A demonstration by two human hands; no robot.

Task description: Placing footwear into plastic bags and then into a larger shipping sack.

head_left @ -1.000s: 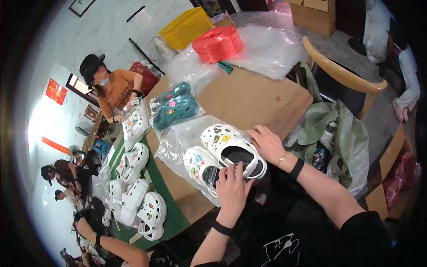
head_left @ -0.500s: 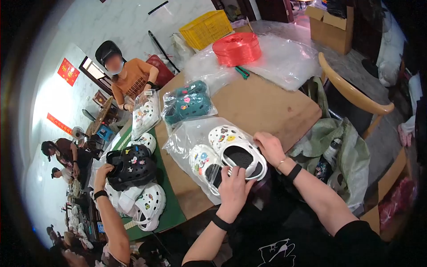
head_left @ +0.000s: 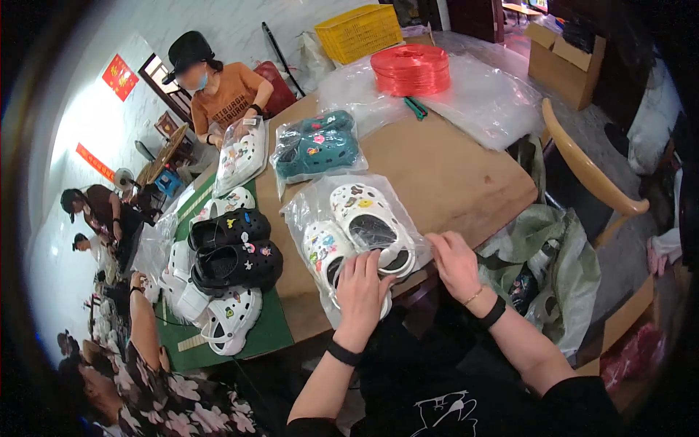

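Observation:
In front of me on the table lies a pair of white clogs (head_left: 368,227) with colourful charms, mostly inside a clear plastic bag (head_left: 297,211). My left hand (head_left: 360,295) rests over the heel ends of the clogs, fingers stretched out and thumb apart. At the bag's right edge, my right hand (head_left: 455,266) is closed, with fingertips pinching the plastic. How far the bag's mouth covers the heels is hidden under my left hand. Beyond this pair, teal clogs (head_left: 320,149) lie in another clear bag.
Black clogs (head_left: 237,255) lie on white clogs (head_left: 237,320) to the left, on a green mat (head_left: 280,331). A co-worker in orange (head_left: 229,95) handles bagged white clogs (head_left: 242,156). Red twine (head_left: 411,71), a green-handled cutter (head_left: 416,108) and plastic sheets (head_left: 488,109) are at the back.
The bag now covers more of the clogs. My left hand has gone from gripping near the heels to lying over them. A co-worker's hand at left has withdrawn from the black clogs.

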